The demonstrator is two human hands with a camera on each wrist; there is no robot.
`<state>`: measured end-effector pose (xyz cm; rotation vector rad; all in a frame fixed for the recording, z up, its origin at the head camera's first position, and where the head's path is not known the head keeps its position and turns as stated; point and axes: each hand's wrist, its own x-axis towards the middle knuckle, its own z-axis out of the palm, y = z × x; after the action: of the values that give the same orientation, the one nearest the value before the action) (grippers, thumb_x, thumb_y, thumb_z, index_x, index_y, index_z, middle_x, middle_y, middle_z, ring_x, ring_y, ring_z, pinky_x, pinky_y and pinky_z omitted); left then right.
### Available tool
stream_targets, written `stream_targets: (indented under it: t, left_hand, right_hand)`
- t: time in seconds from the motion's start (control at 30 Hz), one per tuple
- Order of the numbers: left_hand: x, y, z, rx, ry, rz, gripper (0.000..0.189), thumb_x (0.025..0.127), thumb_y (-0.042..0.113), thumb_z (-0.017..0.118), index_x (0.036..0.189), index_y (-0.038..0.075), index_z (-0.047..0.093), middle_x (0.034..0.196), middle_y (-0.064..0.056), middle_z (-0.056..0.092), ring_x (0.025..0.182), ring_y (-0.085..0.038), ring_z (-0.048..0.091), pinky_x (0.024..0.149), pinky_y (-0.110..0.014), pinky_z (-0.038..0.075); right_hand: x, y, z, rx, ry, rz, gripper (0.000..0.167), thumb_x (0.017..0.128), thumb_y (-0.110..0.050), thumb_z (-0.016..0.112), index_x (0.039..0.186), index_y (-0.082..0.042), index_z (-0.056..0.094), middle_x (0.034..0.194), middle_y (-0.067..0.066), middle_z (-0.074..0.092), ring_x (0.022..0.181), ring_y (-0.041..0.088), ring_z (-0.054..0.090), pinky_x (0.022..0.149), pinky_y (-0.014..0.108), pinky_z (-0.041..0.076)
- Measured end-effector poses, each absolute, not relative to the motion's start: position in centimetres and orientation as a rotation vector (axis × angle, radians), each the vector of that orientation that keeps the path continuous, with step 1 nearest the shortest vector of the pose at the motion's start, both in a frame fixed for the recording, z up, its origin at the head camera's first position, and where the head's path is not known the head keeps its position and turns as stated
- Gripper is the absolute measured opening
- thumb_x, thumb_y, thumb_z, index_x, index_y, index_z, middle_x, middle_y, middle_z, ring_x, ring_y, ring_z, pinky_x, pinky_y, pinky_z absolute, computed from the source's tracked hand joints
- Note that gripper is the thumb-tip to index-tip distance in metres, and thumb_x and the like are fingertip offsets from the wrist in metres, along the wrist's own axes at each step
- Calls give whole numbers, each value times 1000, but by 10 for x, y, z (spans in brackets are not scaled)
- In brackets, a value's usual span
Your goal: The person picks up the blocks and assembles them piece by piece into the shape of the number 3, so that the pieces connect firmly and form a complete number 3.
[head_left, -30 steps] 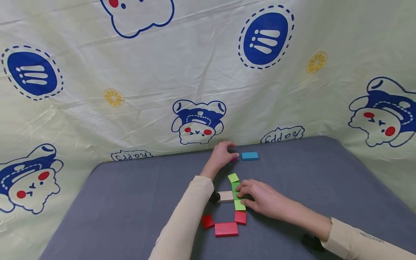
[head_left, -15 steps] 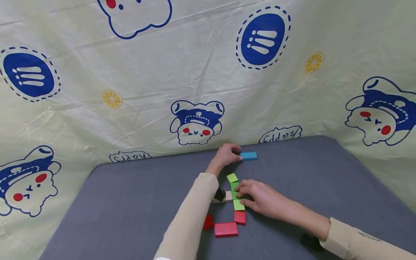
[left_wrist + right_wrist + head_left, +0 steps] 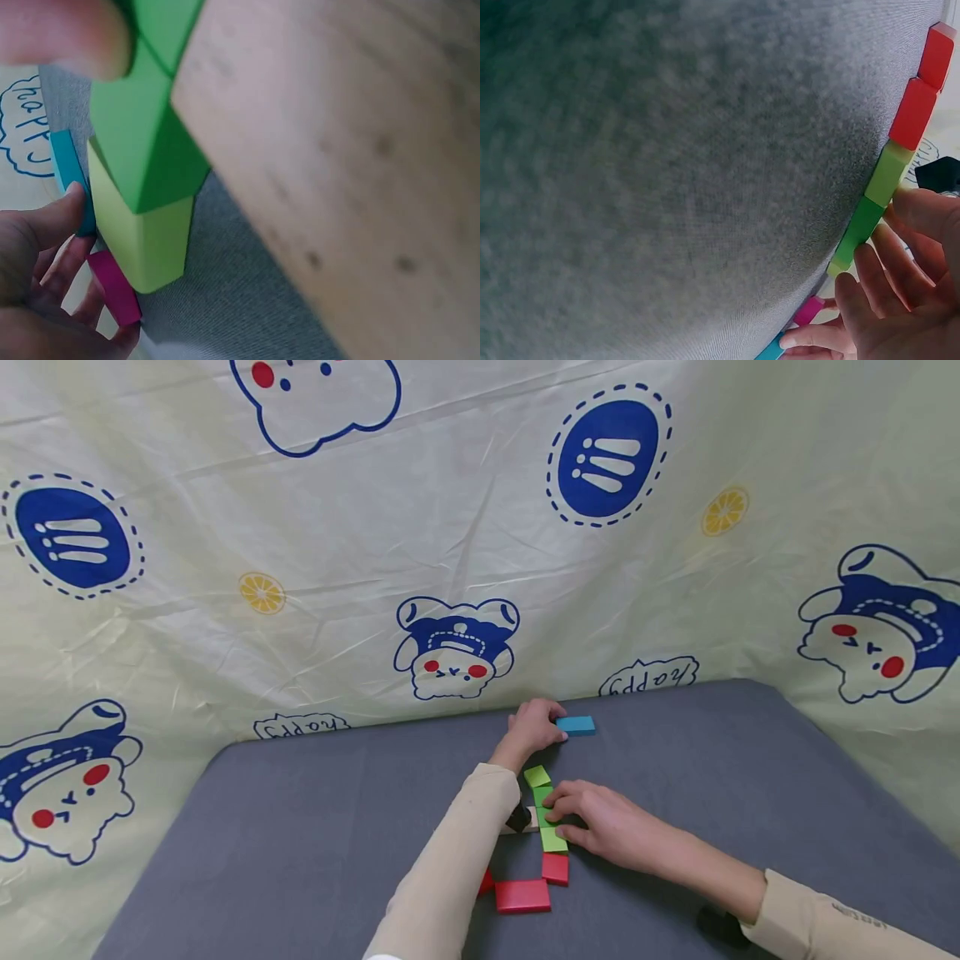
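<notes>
At the far edge of the table, my left hand (image 3: 535,725) pinches the left end of a blue block (image 3: 577,727); in the left wrist view its thumb lies on the block's face. Beside that hand's lower fingers stands a magenta block (image 3: 116,289), hidden by the hand in the head view. My right hand (image 3: 600,822) rests its relaxed fingertips against a row of green blocks (image 3: 543,796), its thumb at the light green block (image 3: 553,839) at the near end. Another light green block (image 3: 537,775) sits slightly angled at the row's far end.
Red blocks (image 3: 522,897) continue the line toward the near side and bend left. A pale wooden block (image 3: 533,820) meets the green row from the left, partly covered by my left wrist's black camera (image 3: 518,817). A printed curtain (image 3: 337,543) hangs behind the grey table (image 3: 300,827).
My left hand has shifted right from the magenta block to the blue block's left end. The left sleeve now covers more of the pale and red blocks. The right hand stays put.
</notes>
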<state>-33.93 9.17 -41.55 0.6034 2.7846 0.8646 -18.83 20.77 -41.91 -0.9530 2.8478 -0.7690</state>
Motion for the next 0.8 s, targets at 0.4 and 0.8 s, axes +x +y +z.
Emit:
stream_targets:
  t: [0.4,0.8]
  left_hand:
    - [-337,95,-417,641,2810,862,24,90,19,73,114,16,73,106,0,66,95,-16,53,99,-42,35]
    - [-343,79,-413,711,2820,1002,24,90,14,72,114,10,71,106,-2,62,94,-17,52,87,-28,44]
  right_hand:
    - [-186,207,-420,-980,2854,-769,17,88,-12,74,105,-11,75,115,0,62,105,17,58,90,42,50]
    - [-189,205,-419,-936,2845,-769,17,88,-12,74,105,-12,75,115,-1,62,107,20,58,90,45,49]
